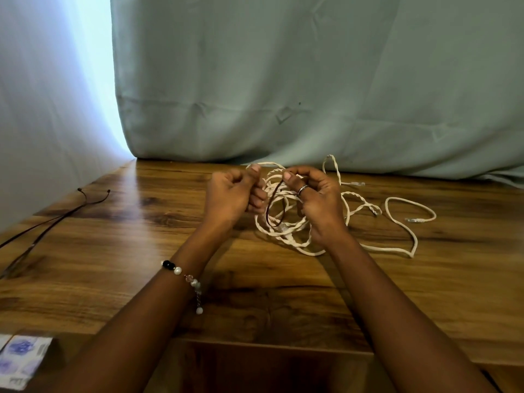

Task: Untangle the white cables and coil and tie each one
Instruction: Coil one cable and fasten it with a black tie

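Nearest the cam, bottom left: a blurred printed packet (19, 361) at the table edge, can't read it. Beaded bracelet (184, 279) on the left wrist, both forearms reaching fwd over the wooden table (141, 293).

Mid-table now, the action. Left hand (232, 194), fingers curled in, thumb up, pinching strands of the white cables (286, 222) at the top of the bundle. Right hand (317, 199), ring on one finger, thumb and fingers curled round the same bunch from the other side. Between the two hands a thin dark cord (273, 205) hangs in a loop across the white loops. Exactly where its ends are held, can't tell.

The bundle's lower part rests on the table; loose runs trail off to the right w/ a plug end (415, 220) lying flat and another beyond (357, 183).

Step in hand, as I read it: tying. One rough coil is gathered and the dark cord looks like the tie. Next move prob needs the cord passed round the whole bunch and pulled snug w/o letting the loops spring apart. The trailing runs suggest untangling isn't finished.

Far left: spare dark cords (56, 219) lying on the table. Behind everything, a pale green curtain (283, 80).
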The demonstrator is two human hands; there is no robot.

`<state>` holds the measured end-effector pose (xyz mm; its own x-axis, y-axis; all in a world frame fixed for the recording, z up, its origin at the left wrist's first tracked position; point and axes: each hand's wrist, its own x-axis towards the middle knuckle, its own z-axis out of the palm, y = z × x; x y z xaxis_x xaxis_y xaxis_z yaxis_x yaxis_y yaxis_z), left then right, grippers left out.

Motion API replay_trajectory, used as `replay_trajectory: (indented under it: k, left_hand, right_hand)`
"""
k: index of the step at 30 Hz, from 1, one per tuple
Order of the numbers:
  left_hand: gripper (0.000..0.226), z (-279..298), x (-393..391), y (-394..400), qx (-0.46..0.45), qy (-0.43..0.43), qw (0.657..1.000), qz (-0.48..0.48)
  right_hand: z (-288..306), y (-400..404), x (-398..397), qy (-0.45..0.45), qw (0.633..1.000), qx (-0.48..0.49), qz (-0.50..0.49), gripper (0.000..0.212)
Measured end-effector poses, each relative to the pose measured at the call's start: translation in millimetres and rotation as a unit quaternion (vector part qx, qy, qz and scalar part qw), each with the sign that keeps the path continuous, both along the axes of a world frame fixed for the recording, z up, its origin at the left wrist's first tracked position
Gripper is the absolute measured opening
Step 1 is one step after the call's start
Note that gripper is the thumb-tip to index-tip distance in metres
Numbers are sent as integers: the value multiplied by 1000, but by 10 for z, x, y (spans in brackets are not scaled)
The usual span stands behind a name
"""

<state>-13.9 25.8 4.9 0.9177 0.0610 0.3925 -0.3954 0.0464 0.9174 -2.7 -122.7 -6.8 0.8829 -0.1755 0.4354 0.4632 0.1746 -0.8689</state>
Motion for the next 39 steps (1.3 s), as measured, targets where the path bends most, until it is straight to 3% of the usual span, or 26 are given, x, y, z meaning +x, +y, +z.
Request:
replay_trajectory:
  k: [2,4,6,9,12,22,25,29,33,39]
  left_hand:
    - [20,-7,39,50,57,-49,996,53]
    - [12,-9,52,50,121,-47,992,1]
    - [35,-62,119,36,178,-22,981,-79]
    - [88,-156,183,32,306,-70,944,-100]
    - [101,-126,116,45,231,-64,955,-173]
    - [39,-64,67,-30,77,-31,978,-191]
    - [30,-39,36,-54,35,-7,979,-200]
    - [34,-42,-1,-80,-14,-1,975,-221]
    - [31,-35,-23,-98,-21,0,976,-218]
    - [23,-39,-57,-88,69,-30,986,-151]
  right_hand:
    - [5,-10,10,12,999,38,15,9]
    - [12,-1,4,19,997,65,28,11]
    - [22,12,-14,24,995,85,48,11]
    - [55,-1,-43,44,990,105,79,12]
    - [81,-25,-68,62,988,97,101,12]
    - [115,16,-158,-18,999,-18,39,10]
    - [136,14,-179,-29,999,-31,14,8]
    - [136,2,-156,-36,999,-10,13,9]
    - [151,-10,-129,-33,999,10,-2,9]
    - [219,-93,-132,-24,999,14,-37,13]
